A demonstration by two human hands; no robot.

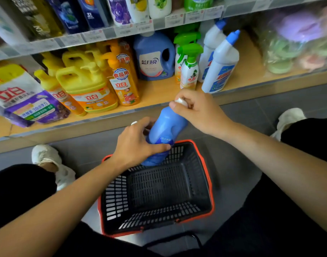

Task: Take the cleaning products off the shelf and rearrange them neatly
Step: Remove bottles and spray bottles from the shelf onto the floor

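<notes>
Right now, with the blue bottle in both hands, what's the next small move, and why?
Probably lower the blue bottle into the basket: the left hand grips its body, the right hand holds its cap, and its base sits inside the far rim.

Blue bottle (166, 127) with white cap (181, 102); black basket (159, 191), red-orange rim; yellow jugs (81, 78).

Shelf (155, 91): runs across the far side, just above the floor (242, 164).
Shelf, left: pouch (25, 97) at the far end, handled jugs (84, 86) just right of it.
Shelf, middle: pump bottle (124, 84) beside the jugs, detergent jug (153, 58) behind and to its right.
Shelf, right: spray bottles (189, 71) lined front to back, nozzle bottles (220, 64) to their right.
Basket (159, 186): on the floor before the shelf.
Bottle (166, 127): tilted over the basket's far left corner, left hand (136, 145) around its lower body, right hand (199, 110) at its cap.
</notes>
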